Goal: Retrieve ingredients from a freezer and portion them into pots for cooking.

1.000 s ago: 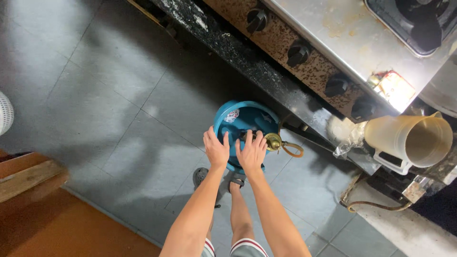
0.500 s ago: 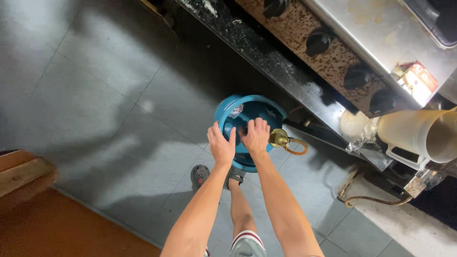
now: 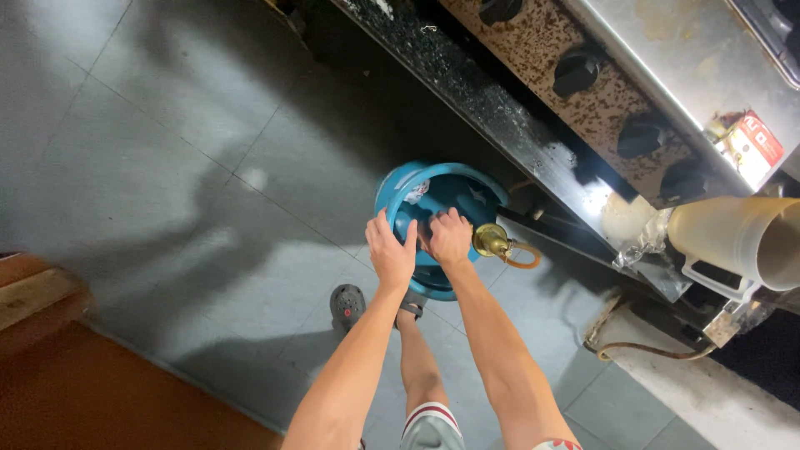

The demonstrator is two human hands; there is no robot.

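Gripping the blue gas cylinder's [image 3: 440, 218] collar, left hand [image 3: 392, 250] and right hand [image 3: 450, 236] curl closed around it.

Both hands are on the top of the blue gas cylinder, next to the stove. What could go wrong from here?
1. The hose is attached at the brass valve beside the right hand. Moving the gas cylinder might strain that joint and cause a leak.
2. The foot in an open sandal stands close to the cylinder's base. If the left hand slips, the cylinder could drop on the toes.
3. The stove is right above, so leaked gas might ignite there.
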